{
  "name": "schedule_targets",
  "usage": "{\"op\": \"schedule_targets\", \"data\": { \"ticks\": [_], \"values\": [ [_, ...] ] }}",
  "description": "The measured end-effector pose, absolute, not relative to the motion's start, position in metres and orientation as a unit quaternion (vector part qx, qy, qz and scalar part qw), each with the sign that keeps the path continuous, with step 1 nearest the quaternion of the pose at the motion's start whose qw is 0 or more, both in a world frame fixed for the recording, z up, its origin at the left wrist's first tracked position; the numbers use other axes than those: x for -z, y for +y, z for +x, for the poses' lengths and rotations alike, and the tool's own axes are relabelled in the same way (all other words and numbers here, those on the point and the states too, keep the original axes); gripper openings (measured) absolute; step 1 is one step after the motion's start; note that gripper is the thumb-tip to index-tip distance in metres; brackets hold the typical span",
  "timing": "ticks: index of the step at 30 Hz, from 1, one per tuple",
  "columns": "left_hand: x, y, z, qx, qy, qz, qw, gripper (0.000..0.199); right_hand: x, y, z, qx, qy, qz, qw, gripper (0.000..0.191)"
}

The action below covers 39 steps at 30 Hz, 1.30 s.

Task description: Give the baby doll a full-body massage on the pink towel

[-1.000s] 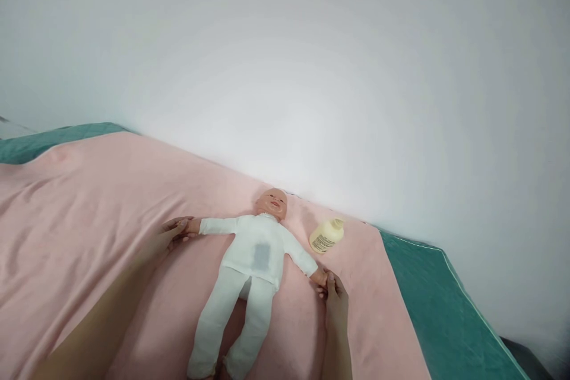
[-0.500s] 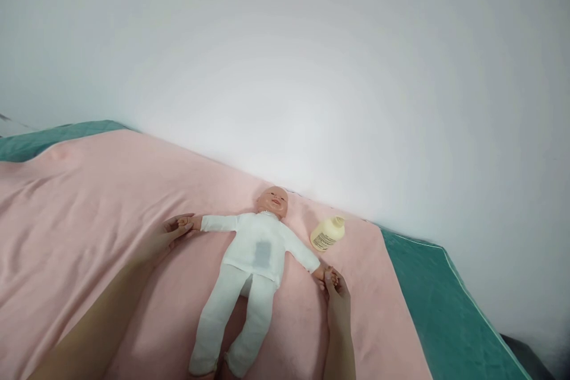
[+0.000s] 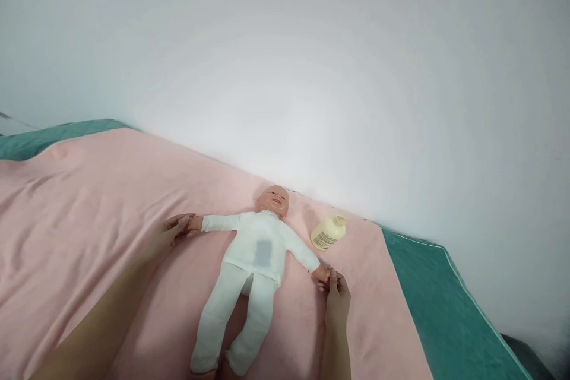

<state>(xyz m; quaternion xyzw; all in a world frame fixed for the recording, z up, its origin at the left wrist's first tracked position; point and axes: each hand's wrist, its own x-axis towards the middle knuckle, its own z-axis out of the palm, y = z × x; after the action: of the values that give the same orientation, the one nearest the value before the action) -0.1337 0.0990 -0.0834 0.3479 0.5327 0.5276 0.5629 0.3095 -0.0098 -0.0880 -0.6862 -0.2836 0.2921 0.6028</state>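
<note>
A baby doll [image 3: 256, 243] with a white cloth body lies on its back, arms spread out to both sides and legs toward me. A grey patch marks its front. My left hand [image 3: 171, 231] is closed around the doll's hand at the left, thumb on top. At the right, my right hand [image 3: 337, 292] pinches the doll's other hand between thumb and fingers. Beside the doll's head and right-side arm lies a pale yellow bottle [image 3: 328, 233] with printed text, tilted on the cloth.
A pink blanket [image 3: 111, 172] with wrinkles on the left covers the surface. Green quilted cloth [image 3: 436, 285] shows at the right and far left. A white wall [image 3: 285, 71] rises directly behind the doll's head. Something dark [image 3: 525, 356] is at the lower right.
The thumbs of both hands have shifted slightly over the doll's hands. The doll and the bottle stay in place; the view has moved a little.
</note>
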Motion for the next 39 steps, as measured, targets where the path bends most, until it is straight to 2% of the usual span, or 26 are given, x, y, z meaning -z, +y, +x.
{"op": "schedule_targets", "data": {
  "ticks": [4,9,16,23,31,39],
  "values": [
    [0.091,0.102,-0.139,-0.541,0.474,0.309,0.622,0.063,0.093,-0.011,0.316,-0.284,-0.289,-0.687,0.603,0.056],
    [0.089,0.099,-0.141,-0.536,0.452,0.316,0.64,0.057,0.093,-0.012,0.32,-0.304,-0.293,-0.68,0.599,0.057],
    [0.091,0.099,-0.14,-0.523,0.503,0.376,0.576,0.065,0.093,-0.011,0.317,-0.309,-0.285,-0.678,0.603,0.055],
    [0.063,0.088,-0.127,-0.505,0.55,0.372,0.551,0.052,0.081,-0.01,0.303,-0.304,-0.268,-0.671,0.621,0.047],
    [0.082,0.095,-0.133,-0.526,0.515,0.338,0.586,0.068,0.089,-0.011,0.311,-0.276,-0.282,-0.702,0.593,0.053],
    [0.082,0.094,-0.136,-0.527,0.468,0.327,0.629,0.062,0.087,-0.014,0.316,-0.303,-0.288,-0.697,0.583,0.055]
  ]
}}
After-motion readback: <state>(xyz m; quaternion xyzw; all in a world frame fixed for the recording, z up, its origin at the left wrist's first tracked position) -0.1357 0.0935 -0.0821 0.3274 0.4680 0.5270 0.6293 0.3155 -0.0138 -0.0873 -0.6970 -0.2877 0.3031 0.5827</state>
